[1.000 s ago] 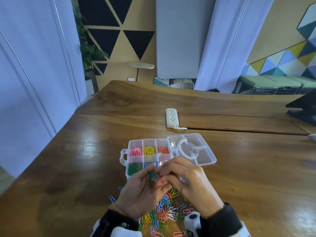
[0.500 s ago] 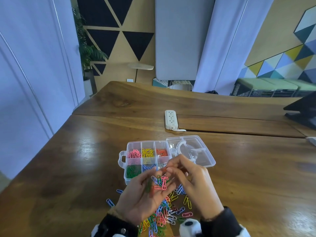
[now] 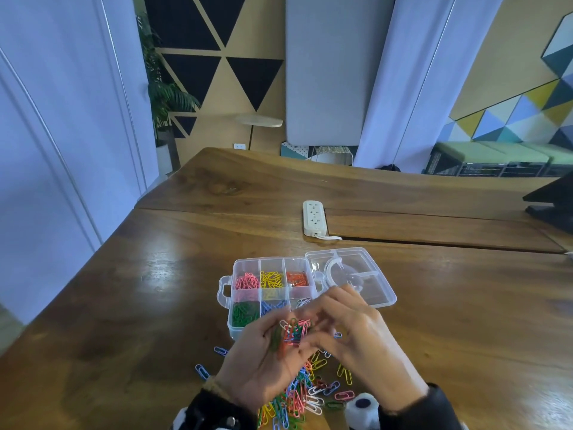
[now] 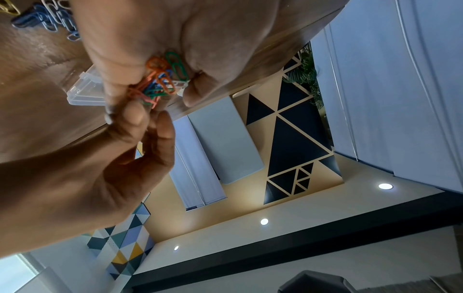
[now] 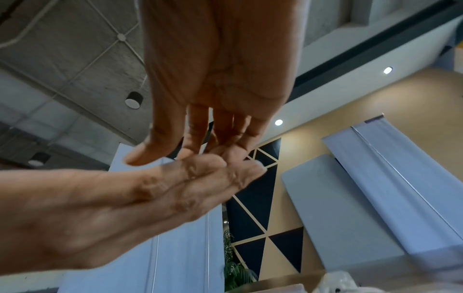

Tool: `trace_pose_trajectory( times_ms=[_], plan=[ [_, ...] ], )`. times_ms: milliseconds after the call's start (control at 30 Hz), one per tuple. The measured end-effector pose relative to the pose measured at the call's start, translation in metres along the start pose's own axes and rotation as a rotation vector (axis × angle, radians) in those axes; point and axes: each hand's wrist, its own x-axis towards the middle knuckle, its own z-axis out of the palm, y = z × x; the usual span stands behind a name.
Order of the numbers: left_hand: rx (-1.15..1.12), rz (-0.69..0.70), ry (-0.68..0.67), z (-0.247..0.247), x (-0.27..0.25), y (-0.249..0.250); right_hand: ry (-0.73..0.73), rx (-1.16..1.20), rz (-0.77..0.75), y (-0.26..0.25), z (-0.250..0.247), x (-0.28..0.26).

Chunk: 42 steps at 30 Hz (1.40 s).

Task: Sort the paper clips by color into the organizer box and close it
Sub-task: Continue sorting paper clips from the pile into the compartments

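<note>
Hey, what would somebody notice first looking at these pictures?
The left hand cupping a mixed-color bunch of paper clips, the right hand picking at it. Just beyond stands the open organizer box, clips sorted by color; a loose pile lies below the hands.

Bare surface [image 3: 148, 305] lies open to the left of the organizer box [image 3: 266, 293], and more to the right of its flipped-open lid [image 3: 353, 274]. Loose paper clips [image 3: 310, 389] crowd the near edge, and a power strip [image 3: 314, 218] lies beyond the box, well apart.

right hand [image 3: 356, 333] | fingers now picking in clip bunch [image 3: 293, 332] | left palm [image 3: 263, 364]
</note>
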Motion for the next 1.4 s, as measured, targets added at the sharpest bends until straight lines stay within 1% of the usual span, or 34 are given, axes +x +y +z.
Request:
trace_pose_trajectory(
  times_ms=[67, 233, 300, 400, 567, 700, 767, 833, 967, 1033, 1100, 1267, 1400],
  plan=[
    [0.01, 0.024, 0.071, -0.003, 0.002, -0.001, -0.023, -0.084, 0.003, -0.002, 0.003, 0.0],
    [-0.027, 0.027, 0.052, -0.006, 0.001, -0.001, -0.064, -0.059, 0.036, -0.008, -0.001, -0.003],
    [-0.035, 0.024, 0.073, -0.009, 0.001, 0.0, -0.067, -0.065, 0.043, -0.009, -0.003, -0.004],
    [-0.034, 0.026, 0.045, -0.005, 0.0, 0.0, -0.051, -0.034, 0.059, -0.012, -0.004, -0.006],
    [-0.018, 0.067, 0.021, 0.001, -0.003, 0.0, 0.0, 0.017, 0.046, -0.017, -0.009, -0.007],
    [-0.016, 0.047, 0.007, -0.002, -0.002, 0.0, 0.043, 0.122, 0.049, -0.017, -0.012, -0.006],
    [-0.013, 0.04, 0.009, -0.006, 0.0, -0.001, 0.056, 0.119, 0.066, -0.016, -0.012, -0.005],
    [0.001, 0.018, -0.017, -0.011, 0.003, -0.003, 0.057, 0.079, 0.081, -0.014, -0.011, -0.005],
    [-0.034, 0.004, -0.061, -0.008, 0.0, -0.003, 0.069, 0.036, 0.075, -0.011, -0.008, -0.005],
    [-0.035, 0.006, -0.053, -0.01, 0.0, -0.003, 0.071, 0.041, 0.065, -0.009, -0.007, -0.005],
    [-0.027, -0.007, -0.049, -0.01, 0.0, -0.003, 0.043, 0.034, 0.057, -0.006, -0.007, -0.005],
    [-0.008, -0.058, -0.048, -0.014, -0.003, 0.0, -0.107, 0.006, 0.05, 0.003, -0.006, -0.004],
    [0.103, -0.072, -0.048, -0.019, -0.004, -0.002, -0.151, 0.031, 0.083, 0.006, -0.008, -0.002]
  ],
)
